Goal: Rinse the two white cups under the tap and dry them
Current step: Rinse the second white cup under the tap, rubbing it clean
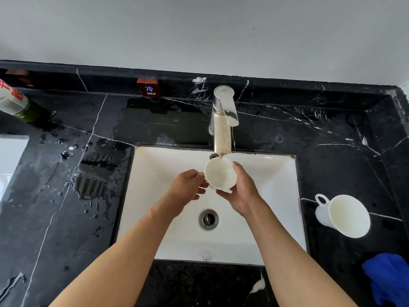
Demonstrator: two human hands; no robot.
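Holding one white cup (220,173) over the sink (278,173), both hands keep it just under the tap (223,120) so the water falls inside — the left hand (188,187) has its grip closed on the handle side, the right hand (241,191) is curled around the wall. The second cup (344,214) waits on the desk (66,196) at the right, near a blue cloth (387,278), probably kept for drying. A small sign (149,87) at the far edge reads "COLD"; the bottle (15,101) text at far left is not readable.

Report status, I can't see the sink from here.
Left hand and right hand grip small white ceramic cup under chrome tap. Second white handled cup waits on counter. Nothing obstructing.
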